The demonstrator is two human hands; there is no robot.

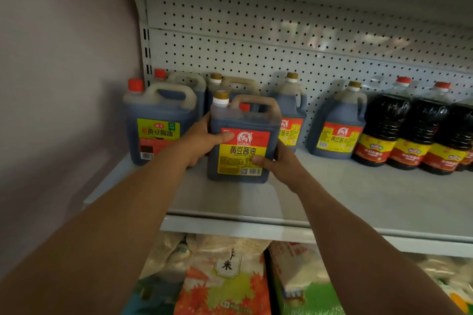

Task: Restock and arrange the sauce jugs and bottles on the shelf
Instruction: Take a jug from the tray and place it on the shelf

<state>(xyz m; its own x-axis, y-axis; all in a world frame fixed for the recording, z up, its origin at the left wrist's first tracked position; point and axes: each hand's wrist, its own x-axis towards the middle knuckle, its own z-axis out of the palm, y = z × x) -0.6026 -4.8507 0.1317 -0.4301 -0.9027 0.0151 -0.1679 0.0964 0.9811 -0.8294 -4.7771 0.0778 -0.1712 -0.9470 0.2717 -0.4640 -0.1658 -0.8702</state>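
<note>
Both hands, left hand (202, 139) & right hand (277, 161), clasp the jug (243, 140) by its sides on shelf (358, 199). Full, prob heavy, stiff plastic; top handle safer.

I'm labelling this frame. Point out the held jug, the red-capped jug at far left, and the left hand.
held jug (244, 151): head view, front label.
red-capped jug (158, 133): head view, label.
left hand (202, 140): head view, back of hand.

Gold-capped soy sauce jug (243, 140), red-and-yellow label, upright on shelf (358, 197) near front; more jugs (337, 123) behind, dark bottles (412, 130) far right.
</note>
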